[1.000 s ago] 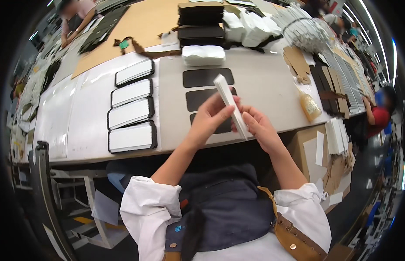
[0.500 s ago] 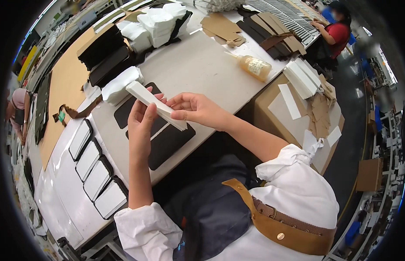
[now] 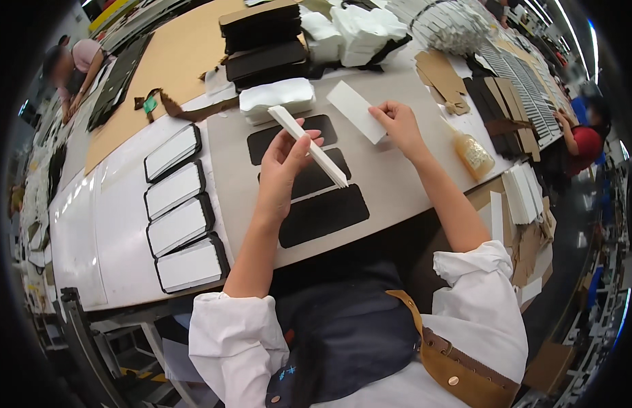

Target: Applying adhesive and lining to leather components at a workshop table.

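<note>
My left hand (image 3: 283, 166) is closed round a thin stack of white strips (image 3: 325, 163), held tilted above the table. My right hand (image 3: 399, 129) pinches one end of a single flat white strip (image 3: 355, 111), which is apart from the stack. Below my hands, black rounded rectangular pieces lie in a row: a near one (image 3: 324, 216), a middle one (image 3: 336, 163) partly covered by the stack, and a far one (image 3: 261, 146) partly behind my fingers. A pile of white shaped sheets (image 3: 278, 97) sits just beyond them.
Several black pieces topped with white strips (image 3: 177, 187) line the left. Black stacks (image 3: 265, 62) and white piles (image 3: 370, 34) stand at the back. A bottle of amber liquid (image 3: 474, 155) lies right, beyond my right forearm; brown pieces (image 3: 444, 81) are behind it. Two people work farther off.
My right hand has drawn away from the stack to the right, now with one strip in it. My left hand still holds the stack. The whole view has turned.
</note>
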`<act>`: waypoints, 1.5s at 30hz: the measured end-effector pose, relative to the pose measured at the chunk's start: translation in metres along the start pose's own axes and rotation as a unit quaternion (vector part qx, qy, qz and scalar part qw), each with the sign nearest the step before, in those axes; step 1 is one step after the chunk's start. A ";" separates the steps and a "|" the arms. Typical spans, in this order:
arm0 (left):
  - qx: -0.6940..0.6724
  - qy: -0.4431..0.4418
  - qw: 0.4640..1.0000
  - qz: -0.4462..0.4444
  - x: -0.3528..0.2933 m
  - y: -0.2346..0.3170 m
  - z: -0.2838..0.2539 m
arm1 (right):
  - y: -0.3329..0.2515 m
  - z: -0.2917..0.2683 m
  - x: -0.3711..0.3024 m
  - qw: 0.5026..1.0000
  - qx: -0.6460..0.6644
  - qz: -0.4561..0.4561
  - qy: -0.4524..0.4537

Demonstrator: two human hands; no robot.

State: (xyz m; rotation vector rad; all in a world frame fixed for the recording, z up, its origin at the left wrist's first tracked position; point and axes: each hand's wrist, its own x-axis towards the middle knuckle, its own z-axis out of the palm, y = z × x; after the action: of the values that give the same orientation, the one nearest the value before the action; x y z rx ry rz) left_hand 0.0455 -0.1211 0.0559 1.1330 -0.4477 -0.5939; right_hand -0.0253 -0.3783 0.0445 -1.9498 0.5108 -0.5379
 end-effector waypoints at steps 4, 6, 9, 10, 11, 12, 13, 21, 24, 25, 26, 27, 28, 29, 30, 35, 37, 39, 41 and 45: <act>0.005 0.014 1.000 0.016 -0.003 0.000 0.000 | 0.029 0.011 0.014 0.978 -0.203 -0.043 0.025; 0.010 0.008 1.000 0.010 -0.002 0.000 -0.001 | 0.035 0.012 0.018 0.959 -0.265 -0.089 0.042; 0.002 0.009 1.000 0.011 -0.002 0.000 -0.001 | 0.038 0.013 0.022 0.984 -0.175 -0.022 0.024; 0.002 0.007 1.000 0.010 -0.002 0.000 -0.002 | 0.038 0.015 0.021 0.983 -0.181 -0.025 0.029; 0.002 0.007 1.000 0.010 -0.003 -0.001 -0.002 | 0.039 0.017 0.020 0.981 -0.188 -0.027 0.035; 0.003 0.006 1.000 0.010 -0.003 -0.001 -0.002 | 0.038 0.018 0.020 0.981 -0.188 -0.026 0.035; 0.004 0.003 1.000 0.010 -0.003 -0.002 -0.002 | 0.037 0.018 0.020 0.981 -0.189 -0.014 0.031; 0.010 0.004 1.000 0.016 -0.001 -0.009 -0.004 | 0.018 0.030 0.001 0.888 -0.434 -0.147 0.034; 0.019 0.004 1.000 0.021 -0.001 -0.010 -0.004 | 0.014 0.026 -0.004 0.839 -0.524 -0.149 0.005; 0.024 0.007 0.999 0.024 0.000 -0.011 -0.004 | 0.016 0.025 -0.006 0.832 -0.521 -0.181 0.057; 0.024 -0.001 0.999 0.023 0.000 -0.011 -0.003 | 0.019 0.021 -0.008 0.822 -0.518 -0.212 0.108; 0.024 0.001 0.999 0.021 0.001 -0.012 -0.001 | 0.022 0.011 -0.015 0.820 -0.521 -0.207 0.114; 0.025 0.010 0.999 0.020 0.000 -0.012 -0.004 | 0.017 0.004 -0.029 0.859 -0.455 -0.209 0.110; 0.027 0.012 0.999 0.016 -0.002 -0.011 -0.004 | 0.012 -0.007 -0.046 0.891 -0.388 -0.209 0.108; 0.024 0.004 1.000 0.015 -0.002 -0.012 -0.003 | 0.007 -0.022 -0.067 0.896 -0.368 -0.207 0.137; 0.015 0.005 1.000 0.011 -0.007 -0.010 0.000 | 0.057 -0.138 -0.164 0.867 -0.389 -0.071 0.303; 0.015 -0.003 1.000 0.012 -0.009 -0.007 0.003 | 0.097 -0.192 -0.205 0.818 -0.497 0.035 0.289; 0.020 -0.010 1.000 0.003 -0.009 -0.006 0.009 | 0.122 -0.221 -0.231 0.780 -0.555 0.092 0.274; 0.027 -0.017 0.999 -0.004 -0.009 -0.008 0.006 | 0.125 -0.232 -0.241 0.743 -0.577 0.230 0.247; 0.028 -0.008 1.000 -0.005 -0.007 -0.015 0.002 | 0.134 -0.263 -0.227 0.838 -0.406 0.286 0.225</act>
State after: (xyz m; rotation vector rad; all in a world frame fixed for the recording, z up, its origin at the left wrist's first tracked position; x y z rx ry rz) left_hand 0.0356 -0.1231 0.0424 1.1860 -0.4751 -0.6014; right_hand -0.3763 -0.4928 -0.0068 -2.2643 1.7994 -0.4067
